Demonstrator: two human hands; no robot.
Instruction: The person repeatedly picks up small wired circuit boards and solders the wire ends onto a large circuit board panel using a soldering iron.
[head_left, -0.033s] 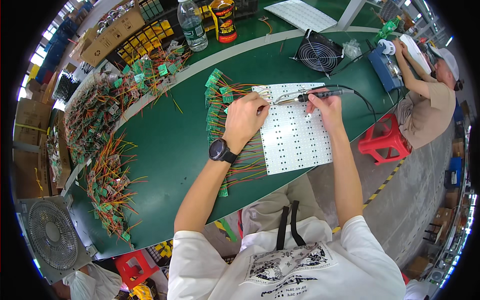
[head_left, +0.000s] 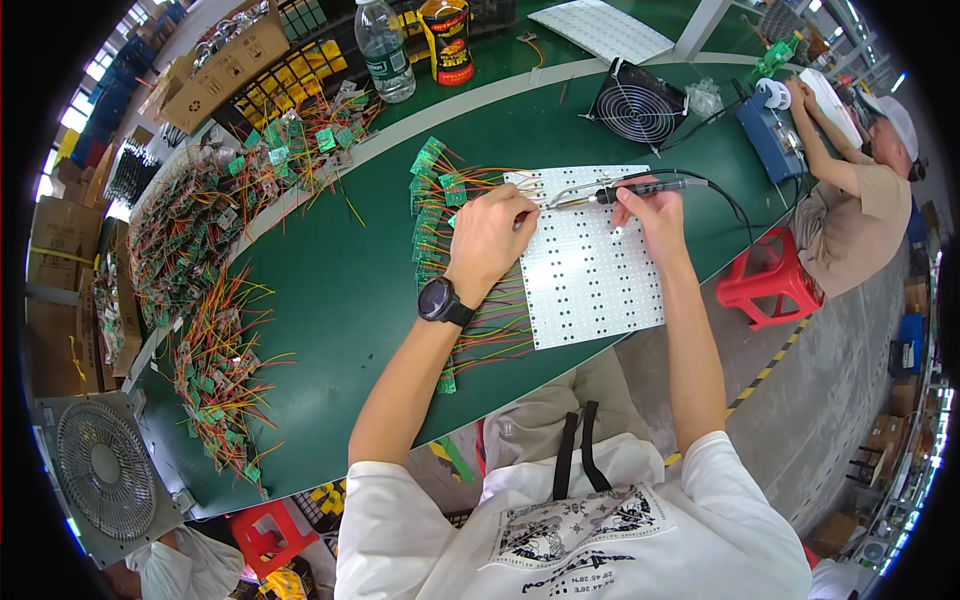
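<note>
A white LED panel (head_left: 592, 262) lies flat on the green table (head_left: 340, 290), right in front of the person. The left hand (head_left: 490, 238) rests on the panel's upper left corner, fingers curled down and pinched on something small at the panel's top edge; what it pinches is too small to tell. A black watch (head_left: 441, 300) sits on that wrist. The right hand (head_left: 655, 215) is over the panel's upper right part and is closed around the dark handle of a soldering iron (head_left: 620, 190), whose metal tip points left along the panel's top edge, close to the left fingertips. The iron's black cord (head_left: 735, 205) runs off to the right of the panel. Just left of the panel, partly under the left forearm, lies a row of small green circuit boards with red and yellow wires (head_left: 440, 250). Above the panel, toward the far edge of the table, stands a small black fan (head_left: 637, 105). Farther left of the panel, heaps of wired boards (head_left: 200, 240) cover the table edge. To the right of the panel, another person (head_left: 860, 190) sits beside a red stool (head_left: 765, 285)
</note>
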